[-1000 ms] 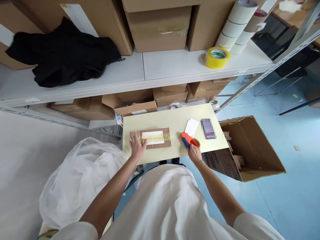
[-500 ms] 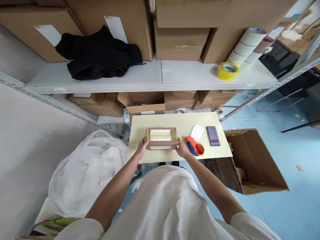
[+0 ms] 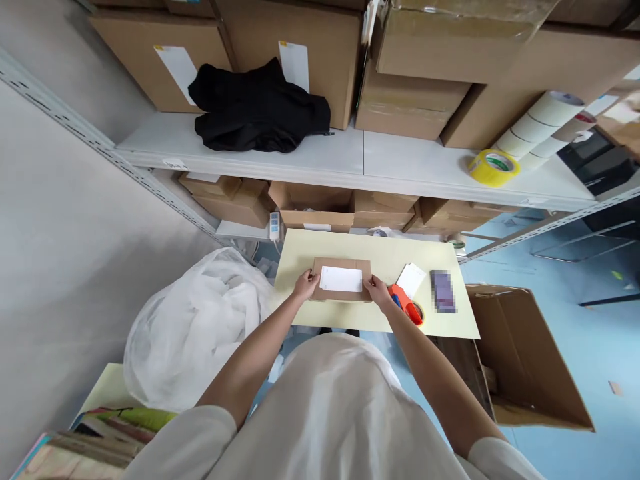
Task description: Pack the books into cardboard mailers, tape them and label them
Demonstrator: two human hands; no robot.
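On my feed, left hand and right hand half-curled, gripping opposite ends of a cardboard box, its contact with the table unclear

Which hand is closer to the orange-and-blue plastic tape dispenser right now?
Right. The right hand is just left of the dispenser; the left hand is farther off, at the left end of the brown cardboard box.

The box is matt cardboard with a smooth paper label, the counter smooth, the yellow tape glossy plastic, the garment dull cloth.
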